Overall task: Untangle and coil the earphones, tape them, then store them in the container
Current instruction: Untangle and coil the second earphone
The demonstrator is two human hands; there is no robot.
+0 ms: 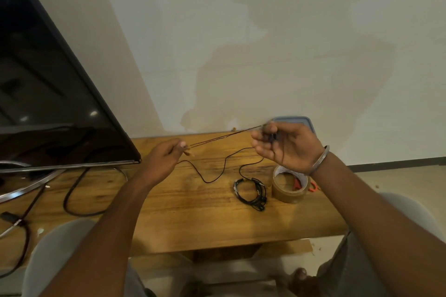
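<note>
A thin dark earphone cable [224, 137] runs taut between my two hands above the wooden table [183, 202]. My left hand [166, 154] pinches one end of it. My right hand [287, 144], palm up with a metal bangle on the wrist, holds the earbud end between thumb and fingers. The slack part of the cable loops down onto the table below. A second pair of earphones [251, 191] lies coiled on the table. A brown tape roll [289, 185] stands beside the coil. The blue-lidded container [301, 120] sits against the wall, mostly hidden behind my right hand.
A large dark TV screen [48, 94] on a metal stand fills the left side, with black cables [77, 195] trailing over the table. Orange-handled scissors [311, 185] lie behind the tape roll. A white wall backs the table.
</note>
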